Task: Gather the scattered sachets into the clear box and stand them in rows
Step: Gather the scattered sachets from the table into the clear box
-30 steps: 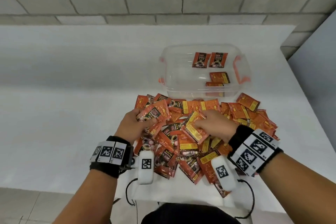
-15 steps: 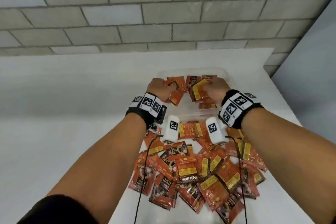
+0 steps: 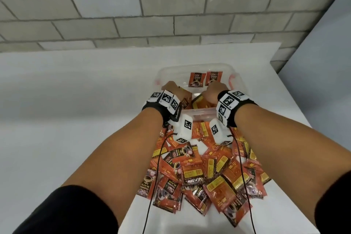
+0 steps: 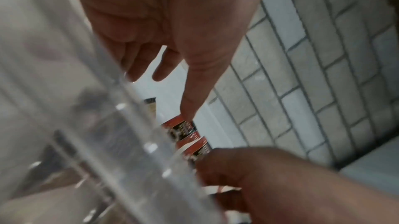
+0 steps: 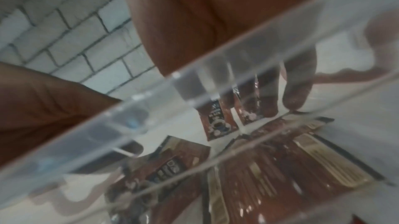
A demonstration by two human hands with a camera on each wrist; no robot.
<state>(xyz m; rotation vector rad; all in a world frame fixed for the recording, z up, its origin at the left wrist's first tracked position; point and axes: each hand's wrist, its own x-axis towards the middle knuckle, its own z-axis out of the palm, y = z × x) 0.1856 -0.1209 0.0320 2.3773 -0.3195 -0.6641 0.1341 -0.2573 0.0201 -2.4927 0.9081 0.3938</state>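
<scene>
Both hands are inside the clear box (image 3: 191,65) at the table's far side. My left hand (image 3: 171,86) hangs with its fingers straight and pointing down, holding nothing, as the left wrist view shows (image 4: 159,74). My right hand (image 3: 214,89) reaches down with its fingertips (image 5: 293,99) near two orange sachets (image 3: 197,80) that stand against the far wall. Loose sachets (image 3: 201,101) lie flat on the box floor under the hands. The big pile of sachets (image 3: 205,173) lies on the table between my forearms.
The white table (image 3: 76,110) ends at a grey brick wall (image 3: 171,15) behind the box. The table's right edge (image 3: 296,97) runs close to the box. Black sensor cables (image 3: 152,186) hang from both wrists across the pile.
Both hands lifted a handful of sachets from the pile, carried them forward over the box and let them go inside; the head view tilted up and forward.
</scene>
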